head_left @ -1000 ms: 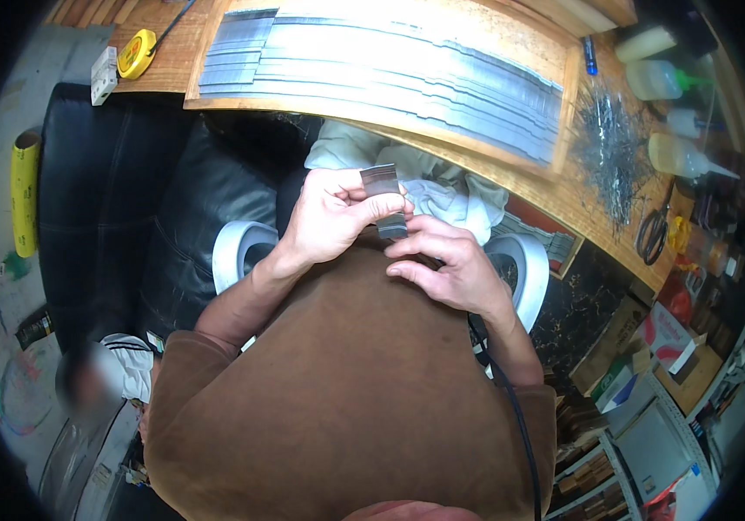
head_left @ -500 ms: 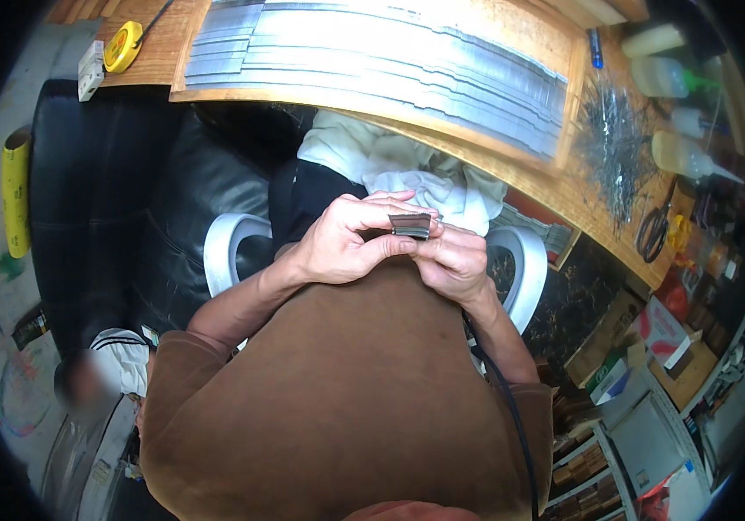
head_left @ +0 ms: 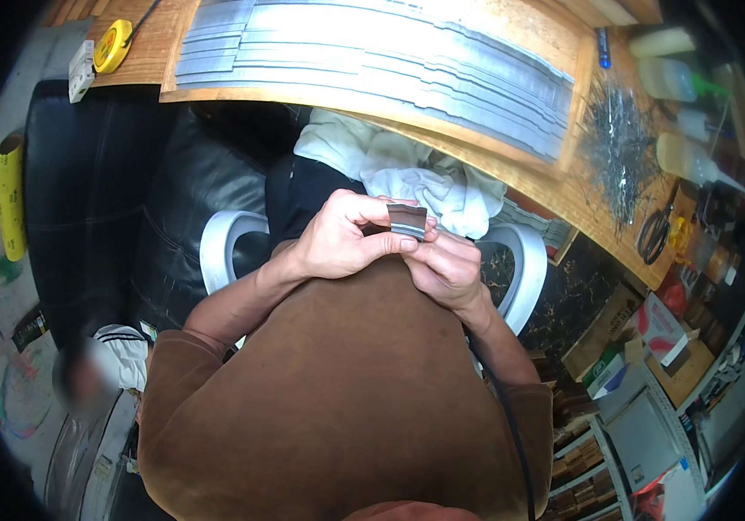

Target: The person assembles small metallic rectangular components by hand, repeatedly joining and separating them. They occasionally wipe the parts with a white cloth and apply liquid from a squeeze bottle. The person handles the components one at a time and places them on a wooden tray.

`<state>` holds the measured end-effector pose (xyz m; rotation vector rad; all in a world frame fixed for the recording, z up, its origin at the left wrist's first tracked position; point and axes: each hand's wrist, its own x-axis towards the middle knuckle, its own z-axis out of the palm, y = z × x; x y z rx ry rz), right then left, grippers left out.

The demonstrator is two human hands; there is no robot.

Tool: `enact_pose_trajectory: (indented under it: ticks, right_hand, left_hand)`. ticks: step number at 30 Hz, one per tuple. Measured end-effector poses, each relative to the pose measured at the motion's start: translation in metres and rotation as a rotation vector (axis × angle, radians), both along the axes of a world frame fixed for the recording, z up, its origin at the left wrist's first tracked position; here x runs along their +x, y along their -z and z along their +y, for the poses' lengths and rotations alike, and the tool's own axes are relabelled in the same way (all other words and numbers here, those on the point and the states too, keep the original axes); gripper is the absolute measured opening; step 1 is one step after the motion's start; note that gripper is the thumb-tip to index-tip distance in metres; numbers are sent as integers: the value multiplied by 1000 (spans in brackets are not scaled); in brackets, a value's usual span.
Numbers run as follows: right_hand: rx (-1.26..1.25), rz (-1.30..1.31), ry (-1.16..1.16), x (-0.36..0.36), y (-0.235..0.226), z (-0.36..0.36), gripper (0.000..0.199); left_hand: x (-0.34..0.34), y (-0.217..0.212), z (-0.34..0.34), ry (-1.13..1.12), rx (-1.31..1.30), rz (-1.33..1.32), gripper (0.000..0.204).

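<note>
Between my hands is a small, flat, dark brown glossy piece [head_left: 408, 215] with pale bands along its lower edge. My left hand [head_left: 342, 239] pinches it, the thumb on the near edge and the fingers behind. My right hand [head_left: 446, 267] is curled closed at its right side, with fingertips against that edge. Both hands are in front of my brown shirt, above my lap. A crumpled white cloth [head_left: 424, 187] lies just beyond them. On the table past that, a wooden tray [head_left: 576, 113] holds rows of thin silver-grey strips [head_left: 372, 74].
To the right on the table are a pile of thin dark metal pieces [head_left: 620, 148], scissors [head_left: 655, 233], a blue pen-like tool [head_left: 603, 48] and several plastic bottles [head_left: 685, 158]. A yellow tape measure [head_left: 112, 46] sits at the left end. White chair armrests [head_left: 225, 252] flank me.
The brown piece has tilted, so more of its flat face shows. My right hand has shifted slightly left and down; my left hand stays around the piece.
</note>
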<state>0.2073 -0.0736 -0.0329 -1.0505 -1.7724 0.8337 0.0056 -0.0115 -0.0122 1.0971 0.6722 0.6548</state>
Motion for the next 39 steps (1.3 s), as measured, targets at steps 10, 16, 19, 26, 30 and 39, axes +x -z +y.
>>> enact_pose_trajectory:
  ticks: [10, 16, 19, 26, 30, 39]
  right_hand:
    - [22, -214, 36, -1, -13, -2, 13]
    - [37, -224, 33, -2, -13, -1, 10]
    - [46, -220, 39, -4, -14, 0, 9]
    - [44, -232, 54, -5, -18, 0, 10]
    - [-320, -18, 111, -5, -20, -10, 13]
    - [-846, 616, 218, -18, -7, -27, 11]
  left_hand:
    - [3, 10, 4, -3, -61, -67, 19]
    - [2, 14, 6, 17, -60, -97, 19]
    - [2, 15, 7, 21, -60, -104, 20]
    - [1, 16, 8, 36, -58, -125, 21]
    - [5, -1, 10, 12, -295, -104, 29]
    - [34, -5, 51, 154, -493, 161, 15]
